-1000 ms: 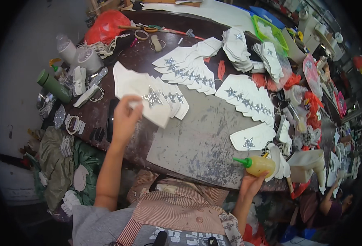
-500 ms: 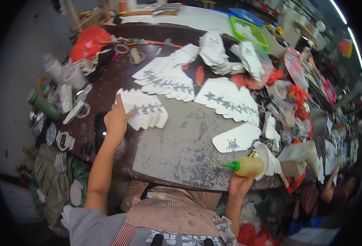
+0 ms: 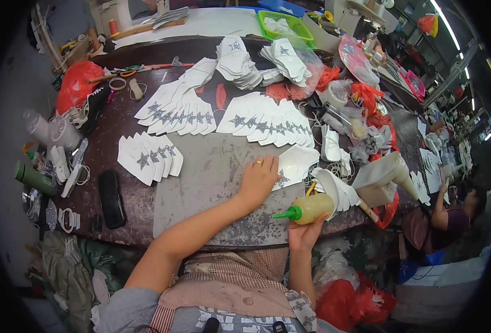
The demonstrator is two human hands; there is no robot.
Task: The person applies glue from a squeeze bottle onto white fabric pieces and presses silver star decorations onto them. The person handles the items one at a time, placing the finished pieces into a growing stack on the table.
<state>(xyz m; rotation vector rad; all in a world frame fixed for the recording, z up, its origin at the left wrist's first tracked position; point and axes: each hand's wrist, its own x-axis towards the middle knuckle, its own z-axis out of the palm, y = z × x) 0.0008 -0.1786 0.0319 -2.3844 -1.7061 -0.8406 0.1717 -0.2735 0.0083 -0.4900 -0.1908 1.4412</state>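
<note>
Fingers of our left hand (image 3: 258,180) bend close together over the white panel (image 3: 301,165) at the right of the grey mat (image 3: 201,202); we cannot tell whether they pinch it. Our right hand (image 3: 305,234) grips a green-tipped bottle (image 3: 314,208). We seem to be handling 1 panel; shifting it calls for a light edge pinch. Its silver star (image 3: 282,178) is partly covered, our left fingertips unclear.
</note>
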